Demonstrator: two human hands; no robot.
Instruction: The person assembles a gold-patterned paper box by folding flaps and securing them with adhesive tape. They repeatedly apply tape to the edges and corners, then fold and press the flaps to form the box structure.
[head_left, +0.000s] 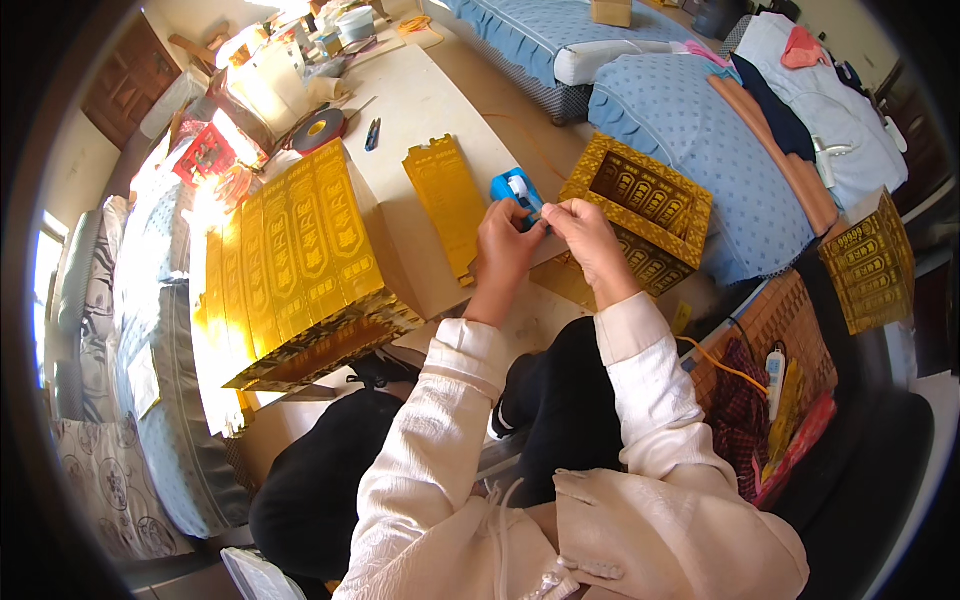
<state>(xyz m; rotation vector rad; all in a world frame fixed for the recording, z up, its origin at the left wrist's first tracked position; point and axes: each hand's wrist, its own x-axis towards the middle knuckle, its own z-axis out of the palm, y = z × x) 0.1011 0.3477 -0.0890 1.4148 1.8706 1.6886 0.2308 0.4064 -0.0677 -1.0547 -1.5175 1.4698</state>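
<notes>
A small blue tape dispenser (503,184) with a white roll stands up from my left hand (508,243), whose fingers are closed round its near end. Close beside it, my right hand (588,238) pinches thumb and forefinger together at the dispenser's near edge. Whatever lies between those fingertips is too small to make out. Left of my hands a flat gold embossed cardboard piece (440,200) lies on the white table (415,90). To the right stands a gold patterned box (690,222) with an open rectangular top.
A large gold embossed box (300,260) covers the table's left part. Beyond it lie a dark tape roll (318,130) and a utility knife (373,135). A blue cushioned seat (690,150) is at the right, with another gold piece (868,262) farther right.
</notes>
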